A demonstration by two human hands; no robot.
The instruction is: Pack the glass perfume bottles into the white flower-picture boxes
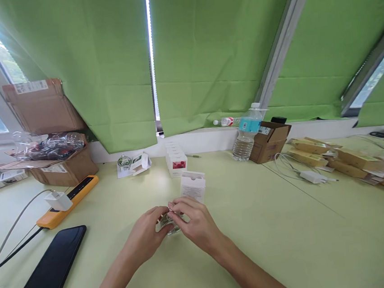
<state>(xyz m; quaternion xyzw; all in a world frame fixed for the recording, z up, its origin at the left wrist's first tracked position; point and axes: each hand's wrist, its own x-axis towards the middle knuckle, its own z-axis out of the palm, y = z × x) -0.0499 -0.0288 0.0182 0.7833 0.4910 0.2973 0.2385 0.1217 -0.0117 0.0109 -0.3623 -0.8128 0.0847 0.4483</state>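
Low over the middle of the table, my left hand (149, 232) curls its fingers and thumb around a small round clear glass piece (173, 228). My right hand (194, 220) pinches at the top of the same piece, where a thin pale bit shows between the fingertips; what it is cannot be made out. Fingers cover much of the glass. Just behind my right hand stands a white printed box (193, 186) with its top flap up. Farther back, a row of small white boxes (177, 162) has a red picture on the front one.
At back left lie a similar round glass piece (124, 162) and an opened white carton (141, 163). An orange power strip (67, 202) and a large black phone (48, 275) lie left. A water bottle (246, 134), cardboard box (269, 141) and white charger (314, 176) are right.
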